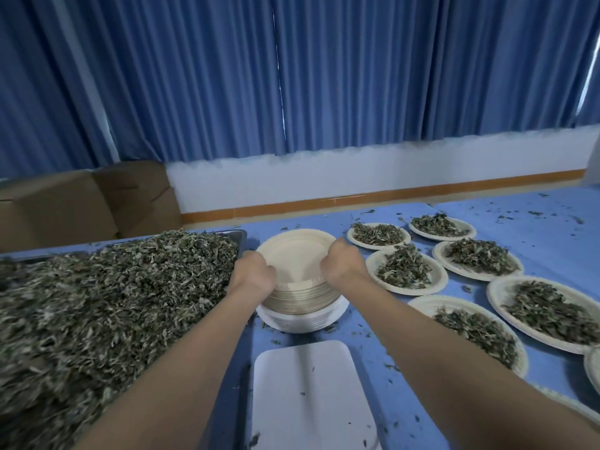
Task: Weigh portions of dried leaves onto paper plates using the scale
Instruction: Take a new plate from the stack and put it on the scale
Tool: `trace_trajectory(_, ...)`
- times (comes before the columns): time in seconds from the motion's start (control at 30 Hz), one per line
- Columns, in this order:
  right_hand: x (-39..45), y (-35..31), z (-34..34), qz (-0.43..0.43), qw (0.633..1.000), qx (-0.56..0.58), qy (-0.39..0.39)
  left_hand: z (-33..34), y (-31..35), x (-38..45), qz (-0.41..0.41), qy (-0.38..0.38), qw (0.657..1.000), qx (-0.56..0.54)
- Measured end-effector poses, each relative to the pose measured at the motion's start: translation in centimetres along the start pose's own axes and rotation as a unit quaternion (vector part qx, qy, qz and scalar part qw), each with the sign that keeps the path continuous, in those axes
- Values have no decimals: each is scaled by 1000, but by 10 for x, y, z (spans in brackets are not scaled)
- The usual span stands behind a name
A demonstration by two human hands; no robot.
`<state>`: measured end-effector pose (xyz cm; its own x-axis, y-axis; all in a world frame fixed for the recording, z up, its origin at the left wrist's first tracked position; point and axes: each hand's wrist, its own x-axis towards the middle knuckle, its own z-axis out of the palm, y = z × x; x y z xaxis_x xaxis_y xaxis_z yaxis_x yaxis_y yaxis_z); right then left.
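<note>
A stack of empty paper plates (297,264) stands on the blue table (535,216), just beyond the white scale (308,394) and between the tray of loose leaves and the filled plates. Both hands are on the stack: the left hand (256,274) grips its left edge with the fingers curled round the rim of the top plates, and the right hand (341,266) grips the right edge the same way, knuckles up (the fingertips themselves are hidden behind the knuckles and the plates). The stack sits in or on a white round holder (302,319), whose rim shows below the plates. The scale's flat white platform lies nearest the camera between the two forearms, with a few leaf crumbs on it. To the left, a metal tray (242,237) holds a large heap of dried leaves (113,303) that reaches almost to the stack. To the right, several paper plates with portions of leaves (406,271) are laid out on the table, close together but not overlapping, and scattered leaf bits lie around them. Behind the table hang blue curtains (324,76) above a white wall with an orange skirting strip, and brown cardboard boxes (81,203) stand at the far left.
</note>
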<state>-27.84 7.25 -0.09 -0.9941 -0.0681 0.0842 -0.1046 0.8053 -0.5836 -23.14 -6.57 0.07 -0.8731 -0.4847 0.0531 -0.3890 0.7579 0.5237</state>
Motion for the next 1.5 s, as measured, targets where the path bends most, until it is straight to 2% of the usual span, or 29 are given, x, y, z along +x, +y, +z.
trace_trajectory(0.13,-7,-7,-8,-28,998,15,49,-12,6,-9,27,31,999,6)
trace_trajectory(0.33,-52,-5,-34,-39,997,26,56,-46,8,-47,17,59,993,-101)
trace_trajectory(0.5,-119,12,-41,-68,994,59,59,-53,-16,-111,60,102,976,-181)
trace_trajectory(0.63,-162,31,-31,-85,994,49,50,-32,-45,-149,49,68,970,-229)
trace_trajectory(0.93,-172,60,8,-3,997,72,7,15,-62,-161,-30,14,984,-176)
trace_trajectory(1.03,-172,64,13,13,996,89,-13,23,-63,-164,-59,14,974,-218)
trace_trajectory(1.13,-174,65,12,29,990,139,-21,23,-64,-168,-48,17,963,-263)
trace_trajectory(1.33,-180,46,-2,-42,989,137,39,6,-60,-171,14,73,954,-290)
trace_trajectory(1.5,-187,29,-7,-84,986,133,53,-4,-64,-171,26,87,954,-285)
